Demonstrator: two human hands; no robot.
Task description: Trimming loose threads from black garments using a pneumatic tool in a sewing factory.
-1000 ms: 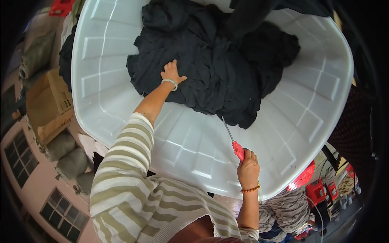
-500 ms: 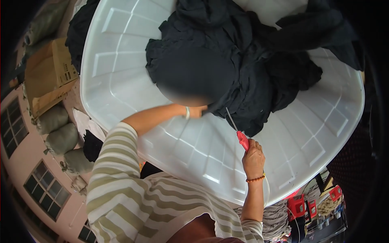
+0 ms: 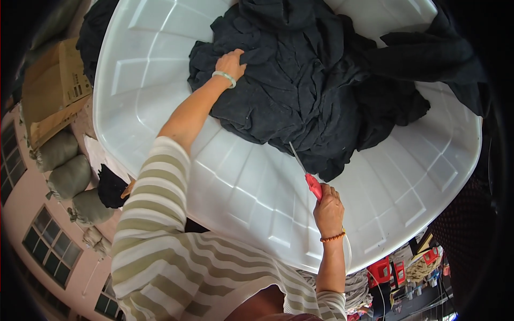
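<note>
A heap of black cloth (image 3: 300, 91) lies crumpled in a large white plastic tub (image 3: 241, 187). My left hand (image 3: 231, 64), with a pale bangle at the wrist, is at the heap's left side, its fingers closed on a fold of the cloth. Lower right, my right hand (image 3: 329, 206) is wrapped around the handle of a red tool (image 3: 314, 186) with a thin straight metal shaft. The shaft points up and left, its tip by the heap's lower edge. A pale cord runs along my right wrist beside an orange bead bracelet.
The tub's rim curves close in front of me. Some black cloth (image 3: 463, 69) hangs over its right side. On the left are a cardboard box (image 3: 56, 88), tied green sacks (image 3: 69, 176) and another black cloth piece (image 3: 111, 187). Red stools (image 3: 379, 270) and grey material (image 3: 356, 294) are lower right.
My left hand has moved up from the heap's lower edge to its left side. My right hand and the red tool have shifted slightly left and down.
</note>
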